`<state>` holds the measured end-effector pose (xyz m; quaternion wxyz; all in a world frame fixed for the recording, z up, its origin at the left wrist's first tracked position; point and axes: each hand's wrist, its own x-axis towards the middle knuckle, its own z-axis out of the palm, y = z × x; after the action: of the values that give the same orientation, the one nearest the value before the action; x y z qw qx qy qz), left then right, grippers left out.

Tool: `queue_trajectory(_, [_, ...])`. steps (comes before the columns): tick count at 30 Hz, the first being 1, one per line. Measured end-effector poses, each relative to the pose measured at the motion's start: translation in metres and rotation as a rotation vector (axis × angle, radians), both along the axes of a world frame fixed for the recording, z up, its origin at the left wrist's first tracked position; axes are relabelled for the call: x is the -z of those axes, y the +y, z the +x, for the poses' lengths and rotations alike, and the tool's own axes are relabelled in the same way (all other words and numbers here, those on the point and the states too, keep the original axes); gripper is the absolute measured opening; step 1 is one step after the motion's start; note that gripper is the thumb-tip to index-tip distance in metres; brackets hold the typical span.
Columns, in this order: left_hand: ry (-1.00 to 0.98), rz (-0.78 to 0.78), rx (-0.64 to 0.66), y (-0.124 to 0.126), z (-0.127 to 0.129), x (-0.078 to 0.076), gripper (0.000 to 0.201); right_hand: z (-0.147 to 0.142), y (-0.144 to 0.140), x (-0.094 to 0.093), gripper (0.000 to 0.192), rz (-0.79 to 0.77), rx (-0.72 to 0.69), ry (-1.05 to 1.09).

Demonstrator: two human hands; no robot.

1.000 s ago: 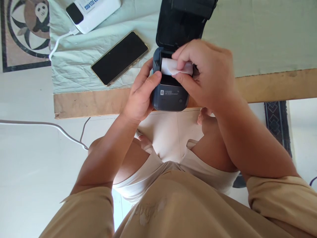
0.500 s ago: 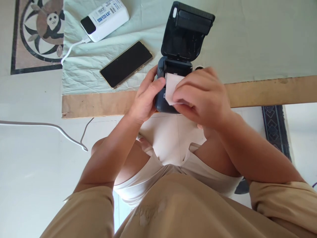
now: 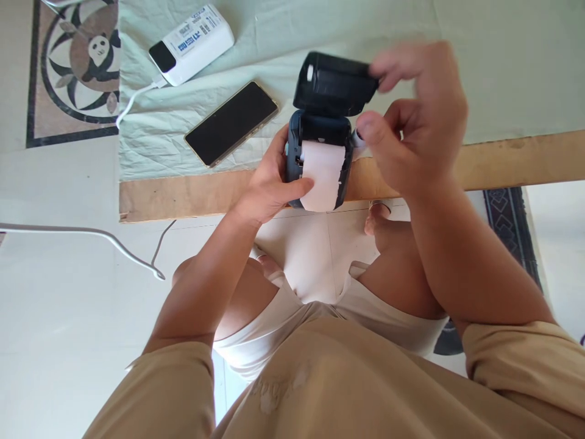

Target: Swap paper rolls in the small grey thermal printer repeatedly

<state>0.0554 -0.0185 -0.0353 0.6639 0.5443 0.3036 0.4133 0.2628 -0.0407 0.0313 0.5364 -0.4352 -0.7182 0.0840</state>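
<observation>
While our left hand (image 3: 267, 192) grips the printer (image 3: 315, 164) at the desk (image 3: 183, 195) edge, thumb pinning the paper (image 3: 323, 175), our right hand's fingers (image 3: 388, 64) touch the lid (image 3: 333, 84). Closing seems underway; pressing it down squarely looks needed.

Left hand (image 3: 267, 189): forearm extended forward, fingers curled, thumb pressed flat | Right hand (image 3: 418, 125): raised higher, blurred, fingers loosely bent, index finger reaching leftward, thumb tucked below

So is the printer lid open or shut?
Open, partly lowered: the lid tilts over the printer, right hand on it, paper hanging out.
</observation>
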Motion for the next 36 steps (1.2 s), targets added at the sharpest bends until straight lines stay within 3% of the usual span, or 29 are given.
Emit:
queue_trajectory(2, [-0.007,0.000,0.001,0.001,0.000,0.001,0.088,-0.002,0.000,0.002,0.008,0.047,0.002,-0.077])
queue_trajectory(4, [-0.005,0.002,0.011,0.001,0.000,0.002,0.088,-0.003,-0.001,0.005,0.011,0.053,-0.005,-0.129])
queue_trajectory(6, [-0.008,0.001,0.029,0.001,0.000,0.002,0.086,-0.001,-0.003,0.010,0.012,-0.028,-0.034,-0.144])
queue_trajectory(9, [-0.029,-0.001,0.035,0.001,-0.001,0.004,0.086,0.002,-0.006,0.015,0.028,-0.155,-0.089,-0.224])
queue_trajectory(15, [-0.040,-0.028,0.030,-0.003,-0.002,-0.005,0.091,-0.001,-0.017,0.007,0.015,-0.156,-0.052,-0.352])
queue_trajectory(25, [-0.110,-0.208,-0.083,-0.023,0.007,-0.035,0.035,-0.001,-0.013,0.004,0.033,-0.329,-0.121,-0.224])
queue_trajectory(31, [-0.117,-0.266,-0.099,-0.024,0.008,-0.041,0.026,-0.001,-0.009,0.008,0.031,-0.380,-0.112,-0.222])
queue_trajectory(36, [-0.088,-0.309,-0.088,-0.022,0.007,-0.042,0.030,-0.004,-0.008,0.009,0.029,-0.359,-0.098,-0.248])
